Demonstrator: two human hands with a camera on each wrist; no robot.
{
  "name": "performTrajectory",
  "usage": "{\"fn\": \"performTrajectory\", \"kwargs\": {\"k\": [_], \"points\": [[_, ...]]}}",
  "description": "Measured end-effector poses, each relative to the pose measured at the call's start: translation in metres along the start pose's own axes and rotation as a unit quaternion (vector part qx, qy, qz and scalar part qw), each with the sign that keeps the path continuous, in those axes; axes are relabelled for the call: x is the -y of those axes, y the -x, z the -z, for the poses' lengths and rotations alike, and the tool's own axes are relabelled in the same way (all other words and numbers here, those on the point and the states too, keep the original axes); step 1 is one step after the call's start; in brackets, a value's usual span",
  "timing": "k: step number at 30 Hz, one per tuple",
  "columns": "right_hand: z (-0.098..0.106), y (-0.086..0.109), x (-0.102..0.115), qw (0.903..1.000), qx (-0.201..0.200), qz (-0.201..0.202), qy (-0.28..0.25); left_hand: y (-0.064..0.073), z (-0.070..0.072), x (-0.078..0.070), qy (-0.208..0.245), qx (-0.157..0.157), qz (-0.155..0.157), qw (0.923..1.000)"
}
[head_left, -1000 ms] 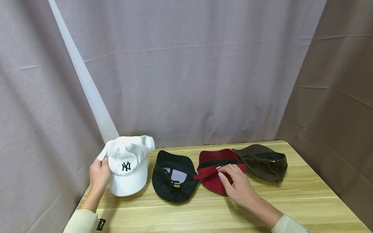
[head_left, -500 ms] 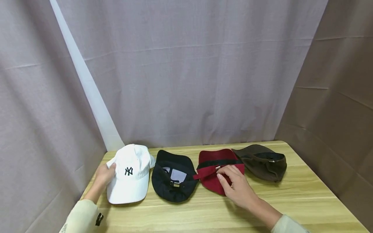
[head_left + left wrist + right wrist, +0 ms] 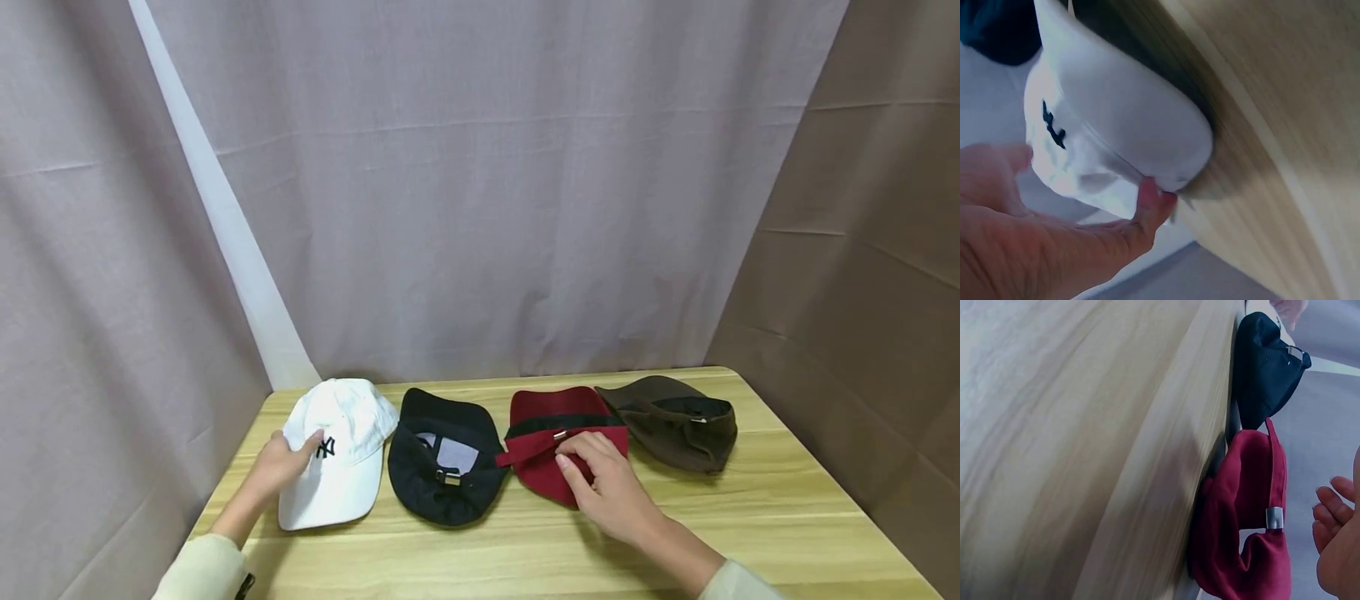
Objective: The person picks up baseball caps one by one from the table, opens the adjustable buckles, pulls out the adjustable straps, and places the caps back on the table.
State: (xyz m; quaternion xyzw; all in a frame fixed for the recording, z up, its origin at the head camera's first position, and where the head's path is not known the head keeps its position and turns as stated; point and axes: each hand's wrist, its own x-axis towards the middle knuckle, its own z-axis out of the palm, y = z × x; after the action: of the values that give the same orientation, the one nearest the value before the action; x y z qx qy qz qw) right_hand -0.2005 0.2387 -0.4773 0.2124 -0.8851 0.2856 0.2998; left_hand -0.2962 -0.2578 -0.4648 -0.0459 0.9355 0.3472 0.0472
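Observation:
A white cap (image 3: 337,492) with a dark "NY" logo sits upright at the left of the table, its brim towards me. My left hand (image 3: 279,467) is at its left side, thumb and fingers spread apart; in the left wrist view, fingertips (image 3: 1159,199) lie right at the brim's edge. A dark red cap (image 3: 555,403) lies upside down, its back strap and metal buckle showing. Over it hovers my right hand (image 3: 609,493), fingers loosely bent. The right wrist view shows that hand apart from the red cap (image 3: 1241,487), with nothing in it.
Between the white and red caps, a black cap (image 3: 446,429) lies with its inside up. At the right a dark brown cap (image 3: 678,446) lies against the red one. Grey curtains (image 3: 480,208) hang behind and beside the wooden table (image 3: 465,562).
The white cap was lowered from my left hand's grip onto the table at the far left. My left hand has since loosened and shifted across its front. The right hand has stayed nearly still.

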Motion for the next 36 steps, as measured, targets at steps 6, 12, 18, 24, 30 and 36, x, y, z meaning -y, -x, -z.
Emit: {"fn": "performTrajectory", "kwargs": {"k": [6,12,18,24,30,36], "points": [[-0.005,-0.001,0.003,1.0,0.004,0.007,-0.004,0.01,-0.012,-0.009,-0.083,0.035,-0.038,0.9952],[-0.008,-0.001,0.007,0.9997,0.021,0.013,-0.004,0.011,-0.016,-0.016,-0.094,0.03,-0.041,0.9943],[-0.013,-0.006,0.017,0.9983,0.055,0.017,-0.007,0.009,-0.018,-0.014,-0.114,0.019,-0.054,0.9918],[-0.03,-0.014,0.035,0.9906,0.137,0.012,-0.004,0.004,-0.023,-0.005,-0.12,0.018,-0.058,0.9908],[-0.06,-0.03,0.054,0.9659,0.259,0.0,-0.001,-0.008,-0.031,0.009,-0.128,0.014,-0.073,0.989],[-0.092,-0.052,0.062,0.942,0.335,0.004,0.014,-0.02,-0.034,0.024,-0.141,0.015,-0.095,0.9853]]}}
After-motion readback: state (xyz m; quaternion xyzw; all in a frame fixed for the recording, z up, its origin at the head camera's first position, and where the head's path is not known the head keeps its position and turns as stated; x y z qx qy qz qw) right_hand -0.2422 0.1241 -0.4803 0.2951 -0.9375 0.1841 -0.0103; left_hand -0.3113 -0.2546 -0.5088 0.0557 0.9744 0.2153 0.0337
